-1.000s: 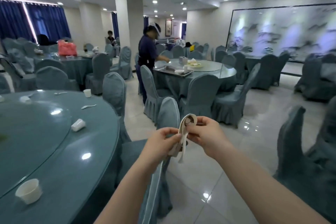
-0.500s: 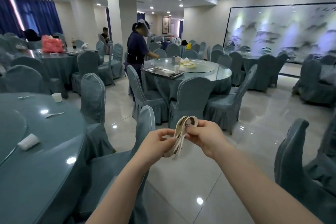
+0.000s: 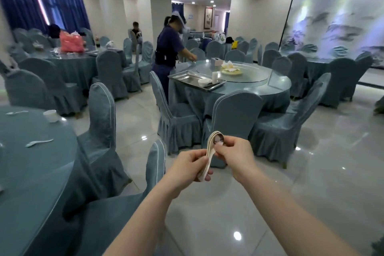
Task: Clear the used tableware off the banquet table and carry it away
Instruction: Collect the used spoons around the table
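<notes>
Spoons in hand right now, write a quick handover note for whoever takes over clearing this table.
Left hand grips the handles of the stacked spoons; right hand pinches the bowl end.
Done: those spoons are collected, held over the floor between tables.
Left on the near table: a white cup, a loose spoon and another spoon farther back.
A metal tray sits on the next table, likely the drop-off.

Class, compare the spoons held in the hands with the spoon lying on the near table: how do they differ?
The held spoons are stacked several together; the table spoon is single. The held ones stand nearly upright, gripped by the left hand and right hand; the table one lies flat, untouched. All look pale.
</notes>
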### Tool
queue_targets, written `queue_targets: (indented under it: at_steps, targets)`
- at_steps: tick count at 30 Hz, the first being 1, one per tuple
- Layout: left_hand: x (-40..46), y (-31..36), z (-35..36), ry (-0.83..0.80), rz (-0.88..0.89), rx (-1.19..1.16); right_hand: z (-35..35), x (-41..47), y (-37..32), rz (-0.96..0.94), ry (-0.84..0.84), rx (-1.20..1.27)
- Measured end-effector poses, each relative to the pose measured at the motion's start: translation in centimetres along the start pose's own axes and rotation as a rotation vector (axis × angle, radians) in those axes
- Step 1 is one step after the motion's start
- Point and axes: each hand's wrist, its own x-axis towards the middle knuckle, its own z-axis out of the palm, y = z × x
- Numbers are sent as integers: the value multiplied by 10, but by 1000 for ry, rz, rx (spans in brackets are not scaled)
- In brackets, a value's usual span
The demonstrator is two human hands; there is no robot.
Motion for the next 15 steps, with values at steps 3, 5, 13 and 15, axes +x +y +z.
queue_targets:
  at_steps: [3,5,13,15]
  targets:
    - [59,1,5,74,-2,58,-1,68,8,-8,-48,14]
    - [100,2,6,133,-6,115,-1,114,11,-4,-109,10]
    - [215,2,-24,436,-171,90,33,260,7,89,-491,30]
    - [230,-2,-40,525,-204,87,54,284,10,109,-572,18]
